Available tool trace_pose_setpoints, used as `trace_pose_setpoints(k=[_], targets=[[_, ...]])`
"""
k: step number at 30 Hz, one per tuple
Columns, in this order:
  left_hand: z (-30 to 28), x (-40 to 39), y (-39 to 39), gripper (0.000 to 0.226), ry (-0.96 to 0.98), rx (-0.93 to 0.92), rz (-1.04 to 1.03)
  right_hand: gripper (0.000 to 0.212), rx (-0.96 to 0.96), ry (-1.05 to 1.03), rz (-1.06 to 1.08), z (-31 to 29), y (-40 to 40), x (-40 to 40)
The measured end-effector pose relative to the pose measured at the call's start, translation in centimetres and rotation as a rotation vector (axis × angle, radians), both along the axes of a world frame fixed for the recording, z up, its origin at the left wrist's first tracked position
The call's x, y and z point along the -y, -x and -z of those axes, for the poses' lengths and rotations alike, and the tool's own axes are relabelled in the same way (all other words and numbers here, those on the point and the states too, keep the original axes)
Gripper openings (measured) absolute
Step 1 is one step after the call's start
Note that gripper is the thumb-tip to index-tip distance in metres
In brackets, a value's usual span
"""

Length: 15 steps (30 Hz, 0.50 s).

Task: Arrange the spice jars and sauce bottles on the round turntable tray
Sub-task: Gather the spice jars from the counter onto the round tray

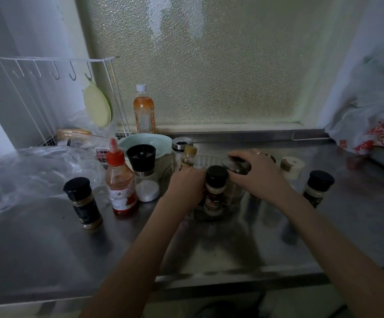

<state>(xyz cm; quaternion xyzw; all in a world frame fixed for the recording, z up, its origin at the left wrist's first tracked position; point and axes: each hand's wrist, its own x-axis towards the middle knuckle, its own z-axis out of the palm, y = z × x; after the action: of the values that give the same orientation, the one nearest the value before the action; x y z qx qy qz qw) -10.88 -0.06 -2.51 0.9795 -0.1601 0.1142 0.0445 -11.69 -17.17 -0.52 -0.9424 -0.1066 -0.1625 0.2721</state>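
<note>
A clear round turntable tray (pixel 209 160) stands mid-counter. In it stands a black-capped spice jar (pixel 216 189), and my left hand (pixel 187 188) wraps around something just left of that jar; what it grips is hidden. My right hand (pixel 258 174) is closed over the dark lid of a glass jar (pixel 237 166) at the tray's right side. A yellow-capped bottle (pixel 189 156) and a silver-lidded jar (pixel 180 145) stand at the tray's far left. Outside it are a red sauce bottle (pixel 119 182), a salt grinder (pixel 144 173) and a dark spice jar (pixel 84 201).
Right of the tray stand a cream-lidded jar (pixel 292 167) and a black-capped jar (pixel 318 188). A pale green bowl (pixel 145 140), an orange drink bottle (pixel 144 111), a white wire rack (pixel 55 88) and plastic bags (pixel 37 171) crowd the back left. Another bag (pixel 374 125) lies right.
</note>
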Motion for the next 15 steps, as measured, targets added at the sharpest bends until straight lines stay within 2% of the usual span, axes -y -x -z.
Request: trace_pose_setpoints(k=[4, 7, 9, 10, 13, 15], targets=[[0.4, 0.1, -0.5, 0.027, 0.079, -0.106, 0.039, 0.067, -0.036, 0.024, -0.059, -0.2, 0.5, 0.5], [1.4, -0.5, -0.2, 0.024, 0.256, -0.067, 0.042, 0.046, 0.124, -0.135, -0.009, -0.8, 0.8, 1.9], [2.1, -1.1, 0.2, 0.028, 0.449, -0.048, 0.051, 0.041, 0.202, -0.169, 0.057, -1.1, 0.5, 3.0], [2.4, -1.2, 0.6, 0.031, 0.561, -0.058, 0.054, 0.042, 0.169, -0.137, 0.075, -1.2, 0.0, 3.5], [3.4, -1.6, 1.3, 0.043, 0.833, -0.083, 0.043, 0.053, -0.096, 0.064, 0.074, -1.2, -1.6, 4.2], [3.8, -2.0, 1.3, 0.042, 0.861, -0.041, 0.015, 0.055, -0.162, 0.182, 0.086, -1.1, -2.2, 4.2]])
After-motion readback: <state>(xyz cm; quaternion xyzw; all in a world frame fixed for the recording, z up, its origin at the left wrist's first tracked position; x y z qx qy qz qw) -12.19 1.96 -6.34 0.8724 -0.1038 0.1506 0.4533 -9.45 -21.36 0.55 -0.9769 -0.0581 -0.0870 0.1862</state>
